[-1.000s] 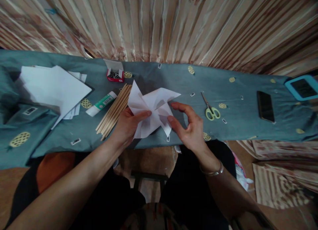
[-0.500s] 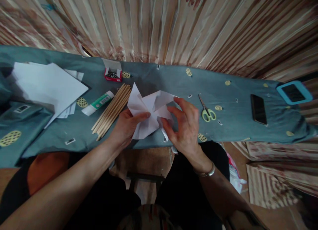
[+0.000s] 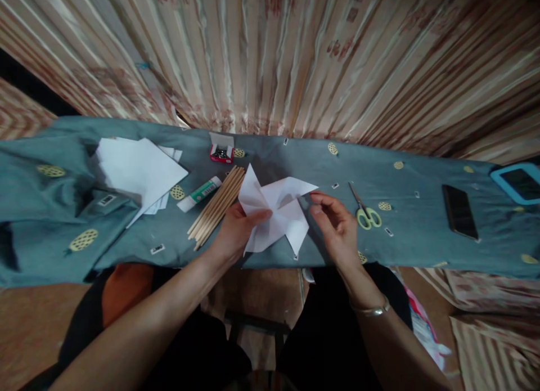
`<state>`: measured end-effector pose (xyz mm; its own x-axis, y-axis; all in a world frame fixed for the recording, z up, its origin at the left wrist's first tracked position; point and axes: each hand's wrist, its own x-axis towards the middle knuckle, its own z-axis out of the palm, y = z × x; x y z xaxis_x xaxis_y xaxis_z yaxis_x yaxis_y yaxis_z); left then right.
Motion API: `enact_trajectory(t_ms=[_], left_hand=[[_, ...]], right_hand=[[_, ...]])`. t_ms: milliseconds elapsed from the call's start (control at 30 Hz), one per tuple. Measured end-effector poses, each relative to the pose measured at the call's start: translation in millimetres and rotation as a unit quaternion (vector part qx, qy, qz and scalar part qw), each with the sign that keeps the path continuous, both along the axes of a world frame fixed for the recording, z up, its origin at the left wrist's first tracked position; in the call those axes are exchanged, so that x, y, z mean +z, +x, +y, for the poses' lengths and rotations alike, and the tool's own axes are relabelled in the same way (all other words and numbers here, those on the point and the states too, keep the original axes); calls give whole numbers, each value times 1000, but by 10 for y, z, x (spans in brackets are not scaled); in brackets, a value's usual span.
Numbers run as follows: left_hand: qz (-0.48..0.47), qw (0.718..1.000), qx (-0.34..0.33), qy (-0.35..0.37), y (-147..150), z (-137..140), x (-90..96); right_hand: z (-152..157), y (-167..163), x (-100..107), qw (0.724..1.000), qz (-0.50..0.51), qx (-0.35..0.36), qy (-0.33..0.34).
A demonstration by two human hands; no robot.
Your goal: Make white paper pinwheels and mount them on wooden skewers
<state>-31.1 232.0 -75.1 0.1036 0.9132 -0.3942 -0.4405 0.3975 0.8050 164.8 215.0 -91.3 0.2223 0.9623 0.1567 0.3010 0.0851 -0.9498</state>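
- The left hand (image 3: pixel 236 228) holds a white paper pinwheel shape (image 3: pixel 276 221). Its thumb is flat on top, close to the middle. The other fingers are mostly hidden, so I think they are underneath.
- That thumb seems to be there because folded paper likes to spring up. One press near the middle can hold many folds at once.
- The right hand (image 3: pixel 338 228) is at the other side of the pinwheel shape, with a small gap between thumb and fingertips. I see nothing held in it. It is just beside the paper's pointed right corner, and I can't tell if it touches.
- The pinwheel shape is right in front of the person, between both hands, over the blue-green cloth with yellow pineapples (image 3: pixel 312 166). I think it is there so both hands can reach its corners.
- The bundle of thin, round, light-brown sticks (image 3: pixel 219 208) lies slanted just beside the left hand, all pointing nearly one way, maybe so they don't roll about.
- The white and green glue tube (image 3: pixel 200 194) lies next to the sticks, and the small red and white card box (image 3: pixel 221 153) is behind them. Its lid is up, so the shiny little metal bits inside are easy to get.
- The pile of white paper sheets (image 3: pixel 137 169) is further left, perhaps to leave room in the middle.
- The scissors with light-green handles (image 3: pixel 361 209) lie near the right hand, with their blades pointing away from the person, which looks safer.
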Motion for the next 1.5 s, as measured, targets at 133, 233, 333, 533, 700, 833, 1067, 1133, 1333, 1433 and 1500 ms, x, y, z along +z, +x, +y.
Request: enact_trajectory(t_ms=[133,233,333,533,700,833,1067,1133,1333,1433,1500], left_hand=[[-4,1000,0,-3,-43,-14,-3],[-6,1000,13,12,-82,1,7],[-13,999,38,18,-149,51,51],[11,987,144,64,-510,248,276],[10,945,300,128,-978,425,484],[6,907,387,168,-1288,513,556],[-1,879,443,177,-1476,587,573],[-1,881,442,168,-1472,590,578],[1,880,445,167,-1461,590,597],[7,881,441,171,-1471,587,578],[14,886,433,167,-1473,581,561]], right_hand=[[64,3,-86,999,37,-23,-14],[123,-8,-187,998,45,-43,-18],[185,-31,-311,996,61,-56,-26],[261,-191,-467,999,23,-13,-25],[398,-450,-318,998,-41,43,-2],[651,-697,-120,971,-176,136,88],[1257,-1186,54,906,-352,184,144],[1400,-1323,83,890,-390,188,142],[1657,-1575,173,837,-487,228,101],[1723,-1614,202,815,-520,241,80],[1755,-1633,214,803,-539,246,70]])
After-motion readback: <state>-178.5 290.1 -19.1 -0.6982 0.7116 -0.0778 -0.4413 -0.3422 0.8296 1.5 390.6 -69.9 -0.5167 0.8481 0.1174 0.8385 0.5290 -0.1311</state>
